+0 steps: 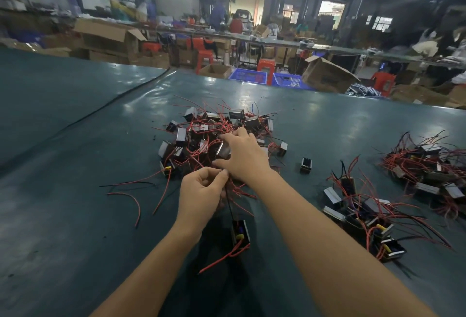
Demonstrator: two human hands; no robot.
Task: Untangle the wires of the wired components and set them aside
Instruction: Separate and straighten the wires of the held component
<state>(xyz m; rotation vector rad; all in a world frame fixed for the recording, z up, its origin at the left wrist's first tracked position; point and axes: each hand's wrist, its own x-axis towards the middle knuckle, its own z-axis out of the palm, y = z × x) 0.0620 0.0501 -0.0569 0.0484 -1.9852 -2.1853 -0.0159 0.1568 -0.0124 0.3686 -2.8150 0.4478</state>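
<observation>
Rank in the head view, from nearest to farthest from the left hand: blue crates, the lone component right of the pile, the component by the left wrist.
1. Component by the wrist, beside the left hand.
2. Lone component, farther right.
3. Blue crates, beyond the table.

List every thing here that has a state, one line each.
Left hand: pinching the black wire.
Right hand: gripping a metal-cased component.
Central pile: tangled.
Near component: clear of the pile, on the black wire.
Lone component: standing apart.
Set-aside group: separate, wires overlapping.
Cardboard box: open, tipped over.
</observation>
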